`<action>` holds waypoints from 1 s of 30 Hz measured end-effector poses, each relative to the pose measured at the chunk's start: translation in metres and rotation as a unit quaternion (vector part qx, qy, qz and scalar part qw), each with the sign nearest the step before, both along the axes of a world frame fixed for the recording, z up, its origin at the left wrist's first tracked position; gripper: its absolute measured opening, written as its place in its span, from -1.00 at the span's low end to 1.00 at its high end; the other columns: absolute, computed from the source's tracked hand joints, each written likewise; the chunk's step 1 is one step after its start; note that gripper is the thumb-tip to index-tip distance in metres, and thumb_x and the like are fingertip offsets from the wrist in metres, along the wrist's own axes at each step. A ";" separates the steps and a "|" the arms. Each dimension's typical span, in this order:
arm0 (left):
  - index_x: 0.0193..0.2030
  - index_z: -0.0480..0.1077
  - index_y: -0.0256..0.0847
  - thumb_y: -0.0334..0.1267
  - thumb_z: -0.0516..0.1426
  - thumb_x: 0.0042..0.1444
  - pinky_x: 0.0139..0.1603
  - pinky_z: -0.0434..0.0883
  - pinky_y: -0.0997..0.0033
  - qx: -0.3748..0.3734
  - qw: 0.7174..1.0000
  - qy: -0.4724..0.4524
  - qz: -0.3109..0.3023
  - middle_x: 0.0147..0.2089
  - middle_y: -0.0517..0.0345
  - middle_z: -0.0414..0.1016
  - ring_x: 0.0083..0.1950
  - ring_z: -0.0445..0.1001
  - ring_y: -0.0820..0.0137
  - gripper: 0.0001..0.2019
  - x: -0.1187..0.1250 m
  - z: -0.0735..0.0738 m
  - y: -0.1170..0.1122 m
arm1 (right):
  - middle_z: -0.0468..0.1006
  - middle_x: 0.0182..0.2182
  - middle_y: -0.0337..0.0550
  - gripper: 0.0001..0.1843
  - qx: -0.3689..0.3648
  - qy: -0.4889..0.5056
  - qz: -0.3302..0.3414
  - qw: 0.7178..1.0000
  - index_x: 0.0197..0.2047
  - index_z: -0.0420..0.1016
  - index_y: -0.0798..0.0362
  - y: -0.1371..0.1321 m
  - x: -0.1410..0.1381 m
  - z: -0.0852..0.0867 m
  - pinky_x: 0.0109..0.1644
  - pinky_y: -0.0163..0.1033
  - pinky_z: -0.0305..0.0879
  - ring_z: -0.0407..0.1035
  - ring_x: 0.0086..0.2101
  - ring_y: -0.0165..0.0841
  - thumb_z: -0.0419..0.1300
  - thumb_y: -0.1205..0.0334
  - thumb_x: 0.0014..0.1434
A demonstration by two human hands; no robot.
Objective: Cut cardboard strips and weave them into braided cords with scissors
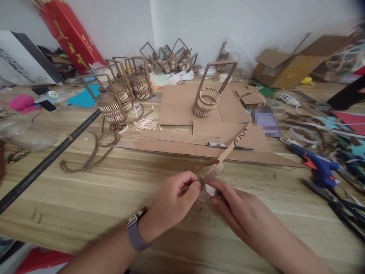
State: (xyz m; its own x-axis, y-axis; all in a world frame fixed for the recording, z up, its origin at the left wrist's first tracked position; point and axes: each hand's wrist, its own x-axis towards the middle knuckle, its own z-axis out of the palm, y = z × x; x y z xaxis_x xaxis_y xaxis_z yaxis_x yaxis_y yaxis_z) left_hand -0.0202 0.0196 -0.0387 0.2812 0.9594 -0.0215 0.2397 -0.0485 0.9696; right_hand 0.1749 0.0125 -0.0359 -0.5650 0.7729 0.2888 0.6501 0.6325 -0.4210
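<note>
While over the worktop [85, 198], left hand [173, 198] pinching cardboard strip [225, 156], right hand [236, 205] gripping its lower end near hot glue gun [316, 165].

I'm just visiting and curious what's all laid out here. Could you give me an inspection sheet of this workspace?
Surface: light wooden plank table, flat brown cardboard sheets on it.
Job's things: thin brown cardboard strip pinched between left hand and right hand; small whitish piece at the fingers, unclear.
Clutter: open slatted cardboard basket with tall handle, lidded baskets, pale sticks, braided brown cord, blue hot-glue gun, black pen.
Grip: both hands closed on the strip.
Cables: dark leads at right edge.
Surroundings: white wall, red box, open cardboard carton.
</note>
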 end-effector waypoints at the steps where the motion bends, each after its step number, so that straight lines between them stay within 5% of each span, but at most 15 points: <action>1: -0.45 0.30 -0.18 -0.23 0.02 0.23 -0.47 0.15 0.49 0.011 1.000 0.012 -0.001 -0.52 0.30 0.26 -0.49 0.23 0.48 -0.78 0.000 -0.001 -0.001 | 0.68 -0.31 -0.15 -0.78 -0.013 0.005 -0.004 1.000 0.00 0.33 -0.03 -0.001 0.000 0.000 -0.47 -0.28 0.42 0.59 -0.42 -0.30 -0.09 0.24 0.42; 11: -0.37 0.36 -0.20 -0.23 0.04 0.26 -0.34 0.23 0.46 0.053 0.998 0.024 0.003 -0.44 0.24 0.34 -0.36 0.34 0.43 -0.81 0.002 -0.003 -0.005 | 0.64 -0.25 -0.13 -0.76 -0.214 0.126 -0.030 0.968 0.04 0.31 -0.05 -0.005 -0.003 0.006 -0.29 -0.29 0.46 0.58 -0.28 -0.34 -0.08 0.11 0.43; 18: -0.28 0.42 -0.22 -0.12 0.03 0.32 -0.37 0.29 0.49 -0.013 0.999 -0.028 -0.041 -0.37 0.17 0.44 -0.34 0.41 0.41 -0.74 0.002 0.000 -0.006 | 0.53 -0.36 -0.22 -0.77 -0.255 0.160 -0.025 0.953 -0.16 0.36 -0.06 -0.003 -0.002 0.012 -0.34 -0.33 0.36 0.41 -0.38 -0.40 -0.04 0.06 0.42; 22: -0.37 0.41 -0.22 -0.19 0.01 0.34 -0.33 0.27 0.47 0.028 0.998 -0.015 -0.048 -0.41 0.18 0.45 -0.34 0.39 0.43 -0.71 0.003 0.001 -0.006 | 0.45 -0.40 -0.24 -0.70 -0.291 0.183 -0.025 0.939 -0.19 0.38 -0.05 -0.003 -0.003 0.012 -0.37 -0.32 0.29 0.31 -0.42 -0.42 -0.05 -0.03 0.42; 30: -0.40 0.41 -0.19 -0.23 0.04 0.31 -0.43 0.27 0.54 0.028 0.999 -0.011 -0.037 -0.40 0.17 0.42 -0.30 0.38 0.41 -0.73 0.002 0.000 -0.008 | 0.17 -0.56 -0.39 -0.59 -0.448 0.271 -0.058 0.850 -0.11 0.39 -0.06 -0.006 -0.001 0.018 -0.49 -0.32 0.08 0.04 -0.55 -0.46 0.00 -0.22 0.36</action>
